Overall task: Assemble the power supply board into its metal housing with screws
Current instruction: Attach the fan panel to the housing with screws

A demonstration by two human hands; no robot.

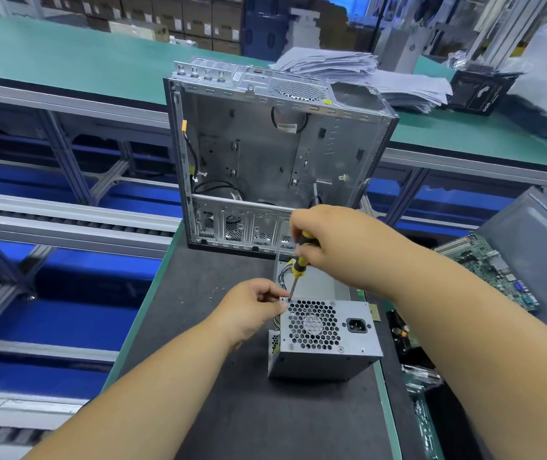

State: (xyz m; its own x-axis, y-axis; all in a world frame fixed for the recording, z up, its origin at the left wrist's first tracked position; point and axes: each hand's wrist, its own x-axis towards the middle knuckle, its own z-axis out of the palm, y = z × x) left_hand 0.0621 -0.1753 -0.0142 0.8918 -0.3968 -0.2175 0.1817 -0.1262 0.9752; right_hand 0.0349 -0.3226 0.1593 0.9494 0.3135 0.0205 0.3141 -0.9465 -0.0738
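A grey metal power supply housing (348, 353) stands on the dark mat, its honeycomb fan grille and black power socket (356, 325) facing me. Coloured wires come out behind it. My right hand (331, 242) grips a black and yellow screwdriver (299, 257), held nearly upright, with its tip at the housing's upper left corner. My left hand (248, 310) pinches at that same corner, fingertips against the screwdriver tip; the screw itself is too small to make out.
An open, empty computer case (265, 154) stands upright just behind the housing. Several loose screws (217, 291) lie on the mat to the left. A green motherboard (491, 270) and a grey panel (537, 247) lie at the right. Conveyor rails run at the left.
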